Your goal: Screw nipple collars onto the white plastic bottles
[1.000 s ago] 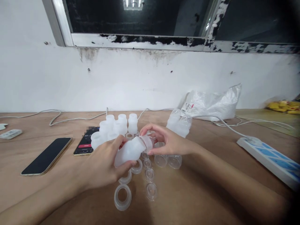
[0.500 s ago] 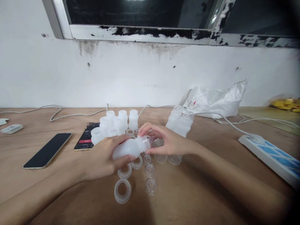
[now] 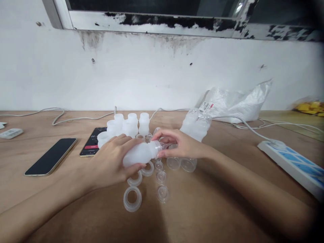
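Observation:
My left hand (image 3: 110, 165) is wrapped round a translucent white baby bottle (image 3: 138, 155), which lies tilted with its neck to the right. At the neck, my right hand (image 3: 183, 143) pinches the clear screw ring (image 3: 158, 147) between thumb and fingers. A clear teat pokes from the ring, partly hidden by those fingers. Below the bottle, several loose screw rings (image 3: 132, 189) lie in a row, with a row of clear teats (image 3: 162, 193) to their right. Several open white bottles (image 3: 144, 123) stand behind my left hand.
Capped bottles (image 3: 194, 123) stand beyond my right hand, with clear dome caps (image 3: 188, 164) in front. Two phones (image 3: 52, 157) lie at left. A plastic bag (image 3: 235, 104), white cables and a power strip (image 3: 293, 165) occupy the right side.
The view has tipped down slightly, so the scene sits higher. My right fingers have shifted a little around the screw ring; both hands keep their hold.

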A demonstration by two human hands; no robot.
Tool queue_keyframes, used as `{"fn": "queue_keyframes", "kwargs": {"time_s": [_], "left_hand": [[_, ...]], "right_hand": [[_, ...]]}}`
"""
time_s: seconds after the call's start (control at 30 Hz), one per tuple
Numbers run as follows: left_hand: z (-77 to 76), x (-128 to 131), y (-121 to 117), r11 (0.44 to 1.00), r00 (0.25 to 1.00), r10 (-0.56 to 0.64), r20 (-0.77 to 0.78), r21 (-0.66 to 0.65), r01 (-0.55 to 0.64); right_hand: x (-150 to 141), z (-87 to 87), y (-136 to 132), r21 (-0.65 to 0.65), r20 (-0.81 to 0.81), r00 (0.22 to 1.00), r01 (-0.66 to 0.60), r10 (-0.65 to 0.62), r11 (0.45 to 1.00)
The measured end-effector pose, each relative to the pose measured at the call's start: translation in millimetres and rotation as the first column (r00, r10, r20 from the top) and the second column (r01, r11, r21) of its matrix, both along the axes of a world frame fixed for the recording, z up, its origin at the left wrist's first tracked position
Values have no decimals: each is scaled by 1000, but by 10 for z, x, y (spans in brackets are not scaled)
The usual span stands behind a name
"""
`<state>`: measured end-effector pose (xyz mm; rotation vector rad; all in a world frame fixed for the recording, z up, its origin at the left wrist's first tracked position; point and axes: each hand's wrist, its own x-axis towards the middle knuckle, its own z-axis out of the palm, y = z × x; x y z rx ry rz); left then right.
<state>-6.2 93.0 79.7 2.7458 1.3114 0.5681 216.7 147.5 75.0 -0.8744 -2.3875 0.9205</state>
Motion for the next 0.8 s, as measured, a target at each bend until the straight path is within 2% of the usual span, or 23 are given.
{"fn": "queue_keyframes", "kwargs": {"time_s": [0.17, 0.37, 0.63, 0.8], "left_hand": [[-35, -19, 19, 999, 1000, -14, -12, 41, 14], [-75, -8, 14, 992, 998, -63, -2, 105, 63], [-101, -16, 11, 990, 994, -100, 34, 101, 96], [-134, -20, 31, 981, 993, -112, 36, 164, 105]], "right_hand": [[-15, -2, 6, -9, -12, 1000, 12, -12, 1000], [-74, -7, -18, -281, -53, 996, -82, 69, 956], [-122, -32, -72, -389, -27, 1000, -20, 11, 921], [-156, -4, -104, -468, 64, 997, 73, -48, 881]]}}
